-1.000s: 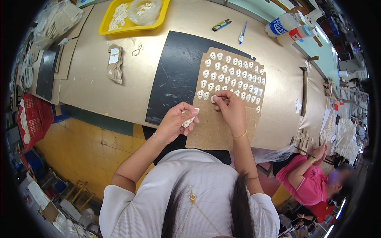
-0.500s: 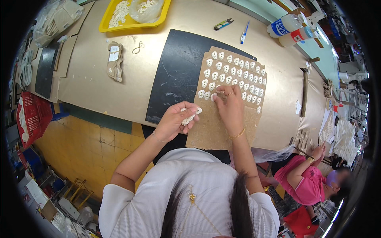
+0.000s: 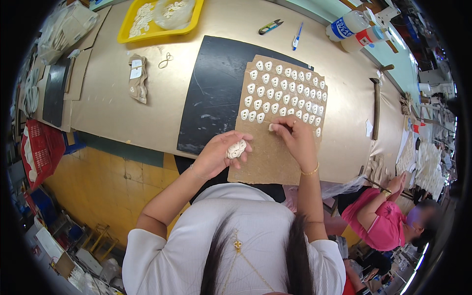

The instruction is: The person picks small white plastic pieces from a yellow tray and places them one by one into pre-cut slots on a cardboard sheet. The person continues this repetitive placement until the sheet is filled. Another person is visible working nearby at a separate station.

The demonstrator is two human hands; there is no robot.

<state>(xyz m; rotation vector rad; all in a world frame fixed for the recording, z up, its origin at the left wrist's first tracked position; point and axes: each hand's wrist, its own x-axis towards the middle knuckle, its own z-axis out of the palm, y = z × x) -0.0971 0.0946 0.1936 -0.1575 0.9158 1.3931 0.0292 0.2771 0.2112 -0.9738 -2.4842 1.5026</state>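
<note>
I see the left hand (image 3: 220,155) curled around a clutch of cream pieces (image 3: 237,149); the right hand (image 3: 299,137) pinches a single piece (image 3: 271,127) just below the laid rows (image 3: 283,84) on the cardboard sheet (image 3: 260,157), atop the counter (image 3: 113,113).

Brown cardboard sheet (image 3: 258,155), matt, rough; black board (image 3: 209,83), smooth, scuffed; yellow tray (image 3: 156,37), glossy plastic

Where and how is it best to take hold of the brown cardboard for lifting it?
Probably grip the brown cardboard by its near edge, coming from the wearer's side, thumbs above and fingers below. It is a thin, flat sheet; its near part is bare, while rows of white pieces cover the far part.
</note>
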